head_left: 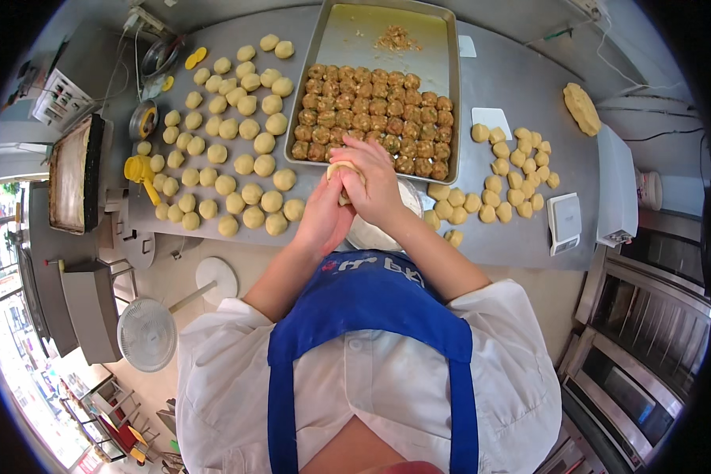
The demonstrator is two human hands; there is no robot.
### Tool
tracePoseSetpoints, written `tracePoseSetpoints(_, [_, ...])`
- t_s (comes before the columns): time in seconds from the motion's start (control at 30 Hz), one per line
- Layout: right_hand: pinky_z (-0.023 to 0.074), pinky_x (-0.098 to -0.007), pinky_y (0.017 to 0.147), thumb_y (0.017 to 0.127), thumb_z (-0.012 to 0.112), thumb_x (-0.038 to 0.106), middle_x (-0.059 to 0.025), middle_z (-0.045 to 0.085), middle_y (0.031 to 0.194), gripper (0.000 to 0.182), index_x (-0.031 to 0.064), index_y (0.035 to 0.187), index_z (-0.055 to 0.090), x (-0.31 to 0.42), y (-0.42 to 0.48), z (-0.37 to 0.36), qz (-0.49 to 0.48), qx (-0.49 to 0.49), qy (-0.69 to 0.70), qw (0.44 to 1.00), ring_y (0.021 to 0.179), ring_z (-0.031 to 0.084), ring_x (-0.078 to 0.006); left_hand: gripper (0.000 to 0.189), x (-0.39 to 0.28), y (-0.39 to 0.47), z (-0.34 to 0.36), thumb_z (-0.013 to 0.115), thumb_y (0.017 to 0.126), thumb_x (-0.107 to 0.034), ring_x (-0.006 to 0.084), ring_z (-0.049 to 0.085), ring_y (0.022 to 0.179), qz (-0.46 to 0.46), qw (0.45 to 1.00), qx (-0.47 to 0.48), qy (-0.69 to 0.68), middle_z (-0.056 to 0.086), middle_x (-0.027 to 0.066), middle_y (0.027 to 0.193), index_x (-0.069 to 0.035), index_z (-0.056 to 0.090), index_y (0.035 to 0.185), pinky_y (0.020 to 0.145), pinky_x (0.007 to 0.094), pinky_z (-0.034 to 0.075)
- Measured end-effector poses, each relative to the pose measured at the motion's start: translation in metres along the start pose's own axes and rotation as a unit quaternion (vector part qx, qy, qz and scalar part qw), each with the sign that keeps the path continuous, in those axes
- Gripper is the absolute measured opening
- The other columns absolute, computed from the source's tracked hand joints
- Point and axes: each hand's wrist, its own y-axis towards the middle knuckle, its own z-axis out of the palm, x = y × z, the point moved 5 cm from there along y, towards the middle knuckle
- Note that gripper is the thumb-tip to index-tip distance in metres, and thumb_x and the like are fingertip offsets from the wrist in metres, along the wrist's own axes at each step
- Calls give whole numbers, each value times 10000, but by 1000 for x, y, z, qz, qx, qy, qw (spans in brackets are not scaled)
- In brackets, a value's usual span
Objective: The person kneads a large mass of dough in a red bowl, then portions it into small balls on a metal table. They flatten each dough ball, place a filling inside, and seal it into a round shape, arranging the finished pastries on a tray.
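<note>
A piece of pale yellow dough [345,172] is held between my left hand [324,214] and my right hand [372,181]. The fingers wrap around it, so most of it is hidden, as is anything inside it. My hands are above the near edge of a metal sheet pan [457,112], which holds rows of brown filling balls [361,106] and a heap of loose filling [397,39] at its far end. Below my right wrist is a bowl of white flour [372,232], partly covered by my arms. Round dough balls [228,128] spread over the steel table to the left.
Cut dough pieces [515,178] lie right of the pan, beside a white scraper [490,120] and a digital scale [564,222]. A large dough lump [582,109] rests at the far right. A yellow plastic tool [142,175] is at the table's left edge. A fan [148,335] stands on the floor.
</note>
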Motion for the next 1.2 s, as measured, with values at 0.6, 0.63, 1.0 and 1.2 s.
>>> tracePoseSetpoints(0.6, [425, -417, 1000, 859, 460, 71, -163, 674, 1100, 235, 22, 964, 665, -10, -7, 5, 96, -236, 245, 936, 1167, 581, -289, 404, 4, 3, 10, 336, 1066, -207, 207, 454, 1287, 101, 993, 26, 51, 456, 104, 1374, -47, 317, 1437, 1100, 384, 363])
tracePoseSetpoints(0.63, [420, -419, 1007, 862, 459, 71, -166, 672, 1110, 237, 22, 968, 665, -1, -3, 4, 83, -187, 232, 951, 1166, 584, -290, 403, 4, 3, 5, 344, 1064, -205, 206, 457, 1284, 105, 992, 27, 72, 459, 103, 1369, -47, 319, 1434, 1097, 382, 364])
tracePoseSetpoints(1.0, [410, -407, 1029, 890, 407, 131, -159, 684, 1025, 296, -3, 959, 661, -9, -5, 2, 48, -169, 245, 954, 1064, 624, -317, 404, -4, -9, 17, 351, 1025, -116, 193, 444, 1290, 98, 992, 46, 63, 447, 91, 1369, -54, 328, 1424, 1086, 337, 368])
tracePoseSetpoints(1.2, [439, -399, 983, 814, 474, 76, -156, 691, 1039, 277, 17, 991, 679, 12, 8, -8, 35, -73, 216, 973, 1052, 645, -306, 418, -9, -10, 1, 344, 1044, -158, 196, 448, 1283, 142, 980, 43, 133, 439, 104, 1373, -57, 293, 1446, 1080, 344, 373])
